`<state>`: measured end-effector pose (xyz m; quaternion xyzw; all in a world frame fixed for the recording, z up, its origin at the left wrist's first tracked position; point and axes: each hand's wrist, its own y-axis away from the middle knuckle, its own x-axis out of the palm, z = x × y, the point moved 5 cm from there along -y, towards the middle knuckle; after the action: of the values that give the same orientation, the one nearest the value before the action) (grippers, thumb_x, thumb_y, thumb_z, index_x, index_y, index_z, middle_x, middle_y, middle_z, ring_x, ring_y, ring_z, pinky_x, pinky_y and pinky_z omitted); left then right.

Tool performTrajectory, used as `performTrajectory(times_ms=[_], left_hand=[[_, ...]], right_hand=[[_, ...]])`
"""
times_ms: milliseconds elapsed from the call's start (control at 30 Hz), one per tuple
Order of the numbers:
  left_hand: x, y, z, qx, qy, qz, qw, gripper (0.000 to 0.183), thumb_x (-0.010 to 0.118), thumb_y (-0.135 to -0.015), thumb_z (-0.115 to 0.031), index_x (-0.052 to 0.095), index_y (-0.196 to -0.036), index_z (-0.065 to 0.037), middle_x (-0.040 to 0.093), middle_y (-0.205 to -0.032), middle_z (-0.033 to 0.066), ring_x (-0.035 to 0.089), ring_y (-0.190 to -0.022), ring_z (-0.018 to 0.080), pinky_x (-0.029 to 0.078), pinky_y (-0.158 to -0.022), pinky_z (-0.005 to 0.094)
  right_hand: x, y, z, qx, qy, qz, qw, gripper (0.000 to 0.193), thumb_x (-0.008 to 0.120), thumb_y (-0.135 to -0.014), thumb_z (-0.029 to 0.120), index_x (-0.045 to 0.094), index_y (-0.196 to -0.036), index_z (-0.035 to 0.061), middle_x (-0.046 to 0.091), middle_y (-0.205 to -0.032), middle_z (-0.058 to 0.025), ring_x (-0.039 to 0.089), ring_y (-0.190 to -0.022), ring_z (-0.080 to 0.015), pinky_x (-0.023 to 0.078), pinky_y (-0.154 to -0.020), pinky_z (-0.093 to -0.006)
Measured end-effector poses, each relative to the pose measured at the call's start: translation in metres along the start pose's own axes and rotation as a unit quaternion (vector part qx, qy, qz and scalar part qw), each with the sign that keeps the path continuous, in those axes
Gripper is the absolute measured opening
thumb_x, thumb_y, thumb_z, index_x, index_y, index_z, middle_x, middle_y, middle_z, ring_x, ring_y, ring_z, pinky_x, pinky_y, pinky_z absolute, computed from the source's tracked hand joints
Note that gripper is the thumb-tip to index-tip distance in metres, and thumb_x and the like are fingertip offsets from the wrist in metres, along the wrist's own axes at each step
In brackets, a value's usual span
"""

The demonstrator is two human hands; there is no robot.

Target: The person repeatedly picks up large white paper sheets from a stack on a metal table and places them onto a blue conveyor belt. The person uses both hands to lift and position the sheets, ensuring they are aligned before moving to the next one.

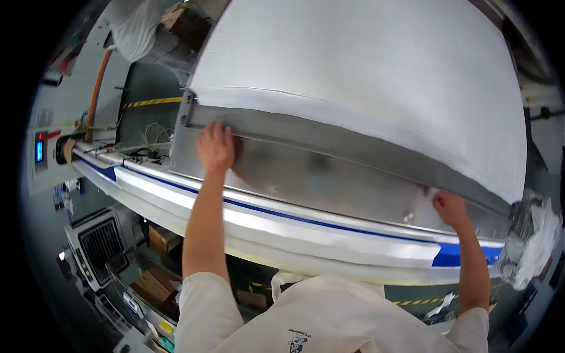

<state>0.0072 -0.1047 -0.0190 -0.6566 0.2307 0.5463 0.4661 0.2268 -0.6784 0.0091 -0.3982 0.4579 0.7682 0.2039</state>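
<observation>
my cream shirt (329, 312) leans over the rail (294, 226); left hand (215, 147) flat, fingers spread, on the steel plate (318, 176), right hand (451, 209) pinching the white fabric stack (376, 76) edge to steady it

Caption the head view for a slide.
Both hands, left hand and right hand, press on a metal plate below a white sheet stack.

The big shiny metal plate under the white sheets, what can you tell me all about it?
The long grey metal plate looks like dull, brushed steel with smudges. It slopes across the picture from upper left down to the right, under a thick stack of white sheets and above a white bar with a blue stripe. A small bracket sits at its left end. The left hand presses flat on it; the right hand touches its lower right edge.
</observation>
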Motion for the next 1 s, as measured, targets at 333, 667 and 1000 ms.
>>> performTrajectory(times_ms=[333, 667, 1000], left_hand=[[0.015, 0.005, -0.005, -0.051, 0.108, -0.02, 0.993, 0.034, 0.049, -0.087, -0.024, 0.053, -0.115, -0.006, 0.053, -0.119, 0.0115, 0.048, -0.113, 0.0295, 0.031, -0.101, 0.0463], [0.015, 0.0, 0.0, -0.073, 0.132, 0.008, 0.989, 0.035, 0.05, -0.086, -0.022, 0.052, -0.116, -0.005, 0.052, -0.12, 0.0134, 0.047, -0.115, 0.0311, 0.03, -0.101, 0.0474], [0.017, -0.021, 0.019, -0.123, 0.191, -0.014, 0.974, 0.04, 0.051, -0.085, -0.021, 0.049, -0.121, -0.006, 0.051, -0.122, 0.0123, 0.046, -0.116, 0.0291, 0.028, -0.102, 0.0467]], right_hand=[[-0.033, -0.208, 0.401, -0.307, -0.111, -0.037, 0.945, 0.016, 0.053, -0.083, 0.023, 0.06, -0.083, 0.0087, 0.062, -0.071, -0.011, 0.06, -0.069, -0.0306, 0.047, -0.063, -0.0411], [-0.026, -0.314, 0.536, -0.342, -0.137, -0.093, 0.925, 0.015, 0.061, -0.074, 0.025, 0.067, -0.08, 0.0122, 0.067, -0.077, -0.0065, 0.063, -0.077, -0.0266, 0.05, -0.071, -0.0378], [-0.027, -0.313, 0.53, -0.315, -0.121, -0.156, 0.928, 0.013, 0.06, -0.074, 0.028, 0.067, -0.076, 0.0163, 0.067, -0.075, -0.0034, 0.064, -0.073, -0.0256, 0.05, -0.069, -0.0385]])
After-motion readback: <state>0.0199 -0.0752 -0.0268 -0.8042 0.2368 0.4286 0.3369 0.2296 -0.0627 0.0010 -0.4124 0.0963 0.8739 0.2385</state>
